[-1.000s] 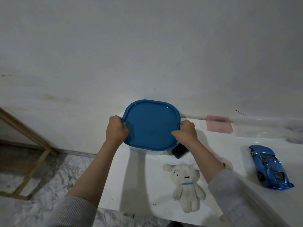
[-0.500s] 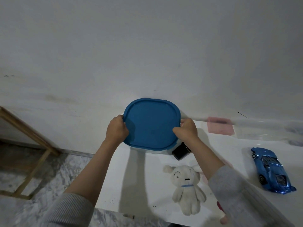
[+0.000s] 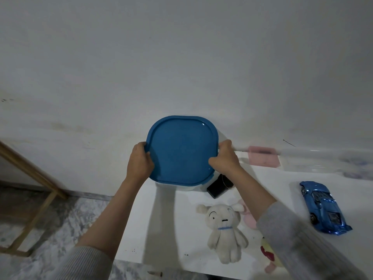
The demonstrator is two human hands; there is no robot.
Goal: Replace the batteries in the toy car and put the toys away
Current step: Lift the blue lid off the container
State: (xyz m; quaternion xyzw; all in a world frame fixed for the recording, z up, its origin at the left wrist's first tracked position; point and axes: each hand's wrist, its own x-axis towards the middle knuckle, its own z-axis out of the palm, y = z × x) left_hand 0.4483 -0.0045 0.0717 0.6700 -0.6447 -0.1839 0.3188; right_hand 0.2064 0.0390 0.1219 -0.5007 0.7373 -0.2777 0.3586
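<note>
A blue rounded-square lid (image 3: 181,148) covers a white container (image 3: 188,187), of which only a strip of the lower wall shows. My left hand (image 3: 139,160) grips the lid's left edge and my right hand (image 3: 224,158) grips its right edge. The lid looks tilted up toward me. The shiny blue toy car (image 3: 323,207) lies on the white table (image 3: 171,229) at the right, apart from both hands. A white plush dog (image 3: 224,229) with a blue collar lies face up near the table's front.
A small black box (image 3: 219,187) leans beside the container under my right wrist. A pink soft toy (image 3: 249,219) is partly hidden by my right sleeve. A pink sheet (image 3: 262,158) lies by the wall. A wooden frame (image 3: 30,188) stands on the marble floor at left.
Both hands have stayed on the lid's edges and the lid has lifted and tilted a little. The view has shifted slightly; the toys have not moved.
</note>
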